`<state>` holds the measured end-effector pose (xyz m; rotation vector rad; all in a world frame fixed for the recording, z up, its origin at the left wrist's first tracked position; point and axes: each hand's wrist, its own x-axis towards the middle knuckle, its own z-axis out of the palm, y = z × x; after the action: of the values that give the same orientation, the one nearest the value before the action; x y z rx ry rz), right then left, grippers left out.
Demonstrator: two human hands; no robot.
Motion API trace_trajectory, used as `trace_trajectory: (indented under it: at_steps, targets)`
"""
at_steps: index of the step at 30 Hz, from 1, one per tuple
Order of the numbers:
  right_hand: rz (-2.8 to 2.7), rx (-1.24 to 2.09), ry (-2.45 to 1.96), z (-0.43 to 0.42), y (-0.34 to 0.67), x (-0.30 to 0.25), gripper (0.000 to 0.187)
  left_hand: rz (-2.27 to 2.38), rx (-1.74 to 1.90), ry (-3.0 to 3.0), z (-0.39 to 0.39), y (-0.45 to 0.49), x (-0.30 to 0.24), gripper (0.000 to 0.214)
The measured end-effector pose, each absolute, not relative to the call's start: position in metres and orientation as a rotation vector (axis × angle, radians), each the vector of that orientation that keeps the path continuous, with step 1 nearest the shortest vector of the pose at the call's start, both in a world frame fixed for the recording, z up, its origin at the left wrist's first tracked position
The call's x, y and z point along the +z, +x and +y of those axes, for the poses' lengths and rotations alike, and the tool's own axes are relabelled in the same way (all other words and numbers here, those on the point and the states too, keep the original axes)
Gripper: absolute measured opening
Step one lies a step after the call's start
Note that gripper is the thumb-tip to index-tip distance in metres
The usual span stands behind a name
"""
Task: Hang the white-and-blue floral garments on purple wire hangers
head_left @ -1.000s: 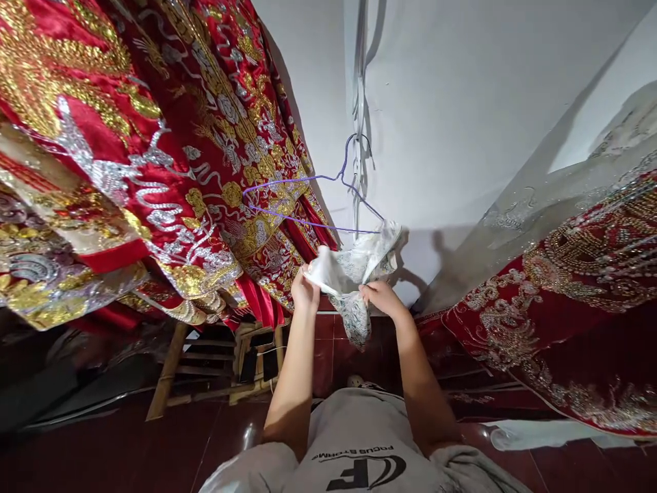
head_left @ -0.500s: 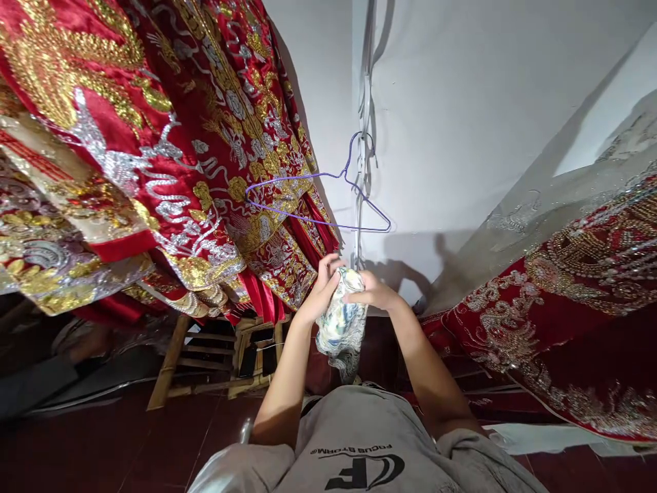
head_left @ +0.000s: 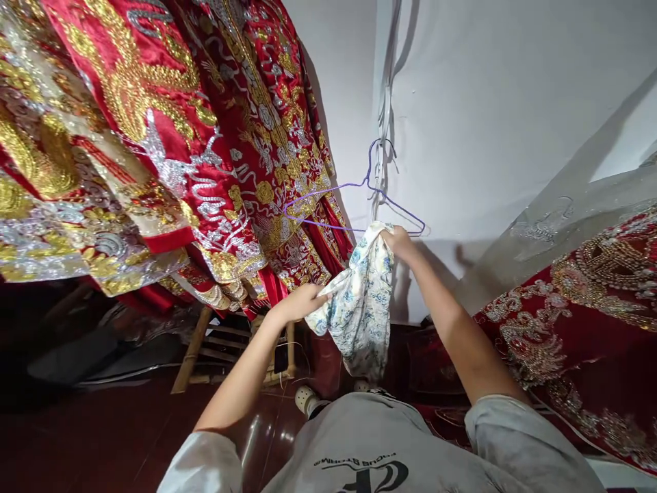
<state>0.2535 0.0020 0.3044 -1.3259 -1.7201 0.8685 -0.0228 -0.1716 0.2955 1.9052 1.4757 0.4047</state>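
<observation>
A white cloth garment with a blue and yellow-green print (head_left: 365,301) hangs spread between my two hands; its exact kind does not show. My left hand (head_left: 302,302) pinches its left edge, lower down. Higher up, my right hand (head_left: 400,244) grips its top right corner, just below the bar of a purple wire hanger (head_left: 354,185). The hanger carries nothing and hooks onto a white strip or cord (head_left: 382,123) that runs down the wall. Whether the cloth touches the hanger's bar, I cannot tell.
Red robes with gold and silver embroidery (head_left: 246,137) hang at the left. A red beaded gown (head_left: 580,322) with sheer fabric is on the right. Behind is a white wall (head_left: 493,103). A bamboo stool (head_left: 192,352) stands on the dark red floor (head_left: 154,438).
My hands have moved apart, the left down and outward, the right upward to the hanger. The bunched cloth has opened out between them. The view has shifted slightly.
</observation>
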Motion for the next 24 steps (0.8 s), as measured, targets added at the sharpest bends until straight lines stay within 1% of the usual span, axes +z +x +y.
trace_trajectory:
  at_steps: [2,4,7,9,12,14,16,18,20,22,24]
  targets:
    - [-1.66,0.805,-1.39,-0.003,0.266,0.302,0.021,1.493,0.471,1.854,-0.162,-0.033,0.304,0.041]
    - [-1.618,0.733,-1.383,-0.011,0.284,0.305,0.019,1.509,0.659,1.781,-0.149,-0.041,0.312,0.03]
    - [-1.587,0.643,-1.339,-0.023,0.307,0.316,0.023,1.606,0.908,1.797,-0.124,-0.044,0.33,0.018]
    - [-1.555,0.623,-1.349,-0.031,0.315,0.324,0.027,1.725,0.941,1.921,-0.105,-0.042,0.344,0.019]
    - [-1.532,0.607,-1.369,-0.042,0.319,0.333,0.031,1.808,0.792,2.06,-0.079,-0.041,0.36,0.023]
    - [-1.554,0.597,-1.372,-0.048,0.318,0.336,0.032,1.789,0.662,2.084,-0.063,-0.043,0.361,0.024]
    - [-1.579,0.603,-1.369,-0.052,0.316,0.337,0.032,1.783,0.637,2.094,-0.049,-0.046,0.358,0.026]
    - [-1.588,0.61,-1.367,-0.055,0.314,0.336,0.032,1.831,0.61,2.04,-0.038,-0.049,0.353,0.032]
    - [-1.586,0.599,-1.358,-0.055,0.313,0.334,0.033,1.908,0.439,1.907,-0.03,-0.049,0.353,0.036]
    - [-1.598,0.584,-1.327,-0.055,0.314,0.333,0.035,1.985,0.297,1.816,-0.027,-0.047,0.357,0.034]
    - [-1.616,0.593,-1.306,-0.056,0.314,0.331,0.036,1.994,0.395,1.9,-0.03,-0.039,0.364,0.022]
